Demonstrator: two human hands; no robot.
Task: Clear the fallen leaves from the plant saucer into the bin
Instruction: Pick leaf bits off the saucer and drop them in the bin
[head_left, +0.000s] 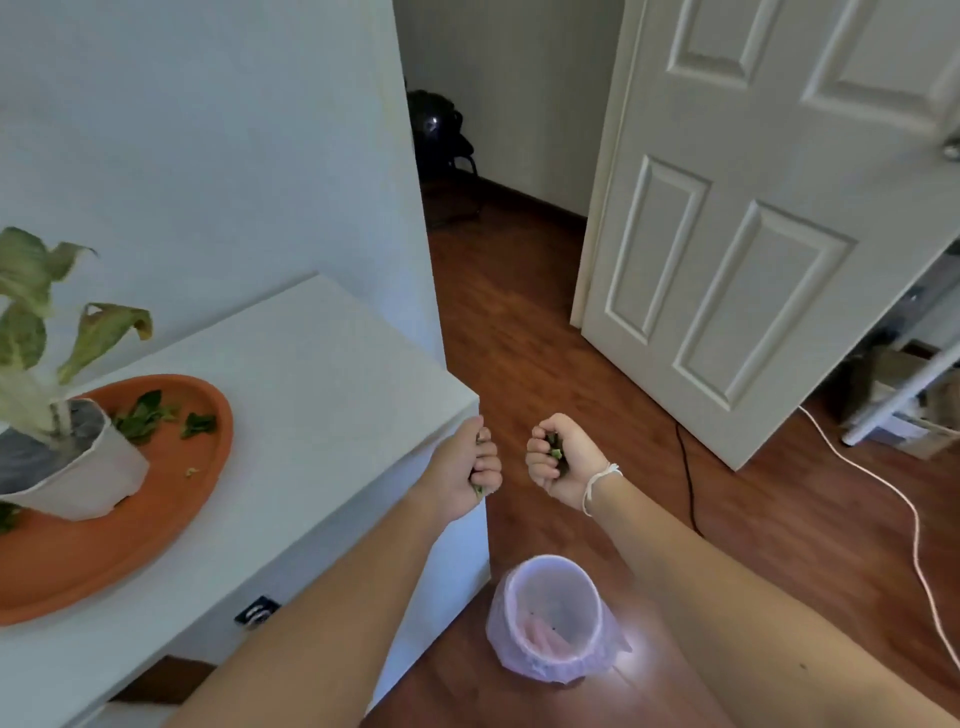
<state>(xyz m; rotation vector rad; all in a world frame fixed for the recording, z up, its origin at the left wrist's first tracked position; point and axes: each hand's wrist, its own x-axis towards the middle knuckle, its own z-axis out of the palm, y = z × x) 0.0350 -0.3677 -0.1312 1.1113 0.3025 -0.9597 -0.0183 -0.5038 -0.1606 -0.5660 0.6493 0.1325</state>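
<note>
Both forearms reach out low in front, and each fist is curled around green leaf bits: the left hand (464, 467) beside the cabinet's corner, the right hand (562, 464) over the floor, with a white string at its wrist. They are near each other but apart. Below and between the arms, the bin (556, 621) stands on the floor, lined with a pale bag, with what seems a few dark specks inside.

Back on the cabinet (332, 364), the orange saucer (130, 519) holds one white pot (78, 478), tilted, with a drooping plant (36, 312). Two clumps of leaves (148, 415) lie in the saucer just right of the pot, one larger and touching the pot's side, one smaller beside it. A tiny pale scrap lies nearer the rim, and another green bit shows at the far left edge.

One white cabinet stands against a white wall. The floor (519, 322) is reddish wood. One white panelled door (753, 208) stands open on the right. Two cords cross the boards, one black, one pale. A dark chair sits in the room beyond.
</note>
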